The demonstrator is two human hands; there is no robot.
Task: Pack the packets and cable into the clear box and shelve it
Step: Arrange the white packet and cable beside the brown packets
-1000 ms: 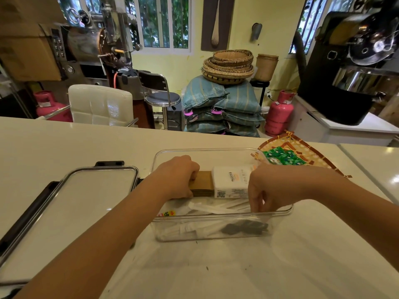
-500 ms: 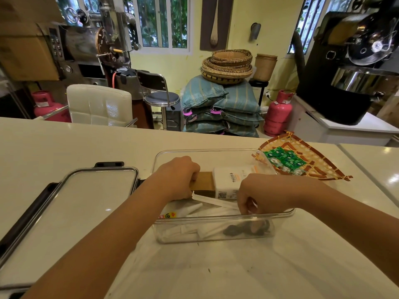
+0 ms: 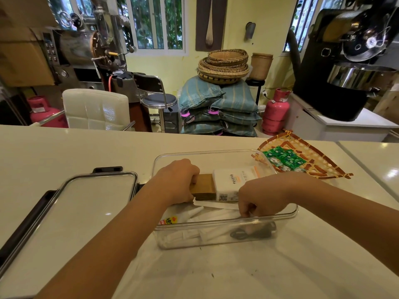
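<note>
The clear box (image 3: 216, 151) stands on the white counter in front of me. My left hand (image 3: 177, 180) reaches inside it and is closed on a stack of brown packets (image 3: 204, 186). This stack stands against a white packet (image 3: 236, 180). Long white packets (image 3: 207, 214) lie flat on the box floor. My right hand (image 3: 263, 197) dips into the front right corner with its fingers curled downward. One fingertip shows through the wall, touching the coiled black cable (image 3: 257, 233).
The box's lid (image 3: 92, 201), with black clips, lies flat to the left. A woven tray (image 3: 319, 167) holding several green packets (image 3: 285, 158) sits at the back right. A seam in the counter runs down the far right. Chairs, sacks and machines stand beyond the counter.
My right hand has moved left and lower, from the box's right rim down to the cable. The white packet has tilted slightly. My left hand stays on the brown packets.
</note>
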